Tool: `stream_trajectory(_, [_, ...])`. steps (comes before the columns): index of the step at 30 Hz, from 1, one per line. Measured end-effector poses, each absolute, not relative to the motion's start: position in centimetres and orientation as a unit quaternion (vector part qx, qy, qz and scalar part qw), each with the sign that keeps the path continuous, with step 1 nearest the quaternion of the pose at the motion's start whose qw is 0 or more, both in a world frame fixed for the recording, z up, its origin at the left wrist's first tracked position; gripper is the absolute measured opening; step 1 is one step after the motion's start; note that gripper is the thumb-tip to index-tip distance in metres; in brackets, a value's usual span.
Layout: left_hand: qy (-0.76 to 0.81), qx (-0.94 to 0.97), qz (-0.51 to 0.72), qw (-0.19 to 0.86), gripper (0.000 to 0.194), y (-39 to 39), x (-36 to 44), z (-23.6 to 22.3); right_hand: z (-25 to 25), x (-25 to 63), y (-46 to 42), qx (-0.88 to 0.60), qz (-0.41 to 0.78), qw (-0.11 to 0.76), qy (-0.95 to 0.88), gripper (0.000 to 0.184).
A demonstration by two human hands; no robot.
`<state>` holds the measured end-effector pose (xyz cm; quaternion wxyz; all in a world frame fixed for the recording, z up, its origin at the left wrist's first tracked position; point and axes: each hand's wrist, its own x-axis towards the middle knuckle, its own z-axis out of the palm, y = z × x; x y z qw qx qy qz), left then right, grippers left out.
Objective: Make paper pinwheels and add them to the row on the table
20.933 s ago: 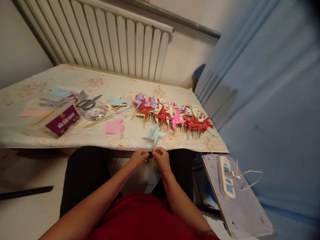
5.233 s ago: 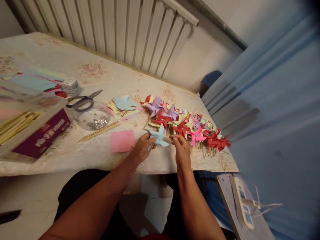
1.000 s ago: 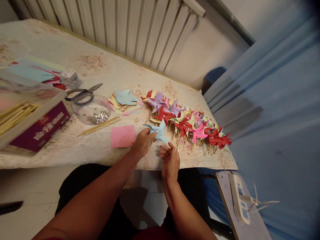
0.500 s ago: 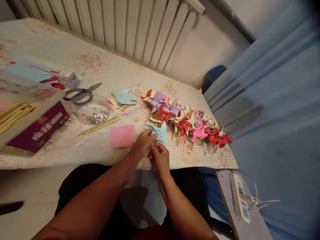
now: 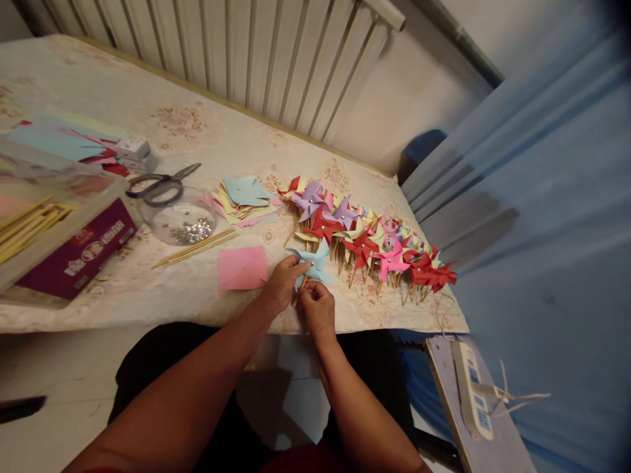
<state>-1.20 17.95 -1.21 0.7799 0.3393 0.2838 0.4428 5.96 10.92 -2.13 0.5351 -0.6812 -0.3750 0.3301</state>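
Blue paper pinwheel (image 5: 320, 261) near the tabletop's (image 5: 177, 305) near edge: your left hand (image 5: 283, 284) holds it, thumb by its centre, while your right hand (image 5: 318, 307) now pinches its stick (image 5: 303, 281) below, so both hands seem to steady it. Clustered pinwheels (image 5: 362, 250) spread beyond and right; left lie a pink square (image 5: 241, 268), loose sticks (image 5: 197, 247) and scissors (image 5: 187, 171).

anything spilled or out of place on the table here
Nothing looks spilled or damaged: the small silvery pieces sit inside their clear dish. The one slightly untidy thing is the scissors: a handle overlaps the dish's rim, perhaps propped on it, though actual contact is hard to tell.
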Motion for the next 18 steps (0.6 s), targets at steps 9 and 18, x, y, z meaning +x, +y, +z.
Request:
stream_trajectory(9, [0.236,0.382,0.399,0.800,0.028,18.0,-1.3,-1.8,-1.5,8.1,10.8,-0.683,0.309,0.541,-0.382,0.010])
stream_trajectory(18, [0.303,0.470,0.323,0.763,0.026,18.1,-1.0,-2.6,-1.8,9.9,10.6,-0.693,0.279,0.555,-0.367,0.011])
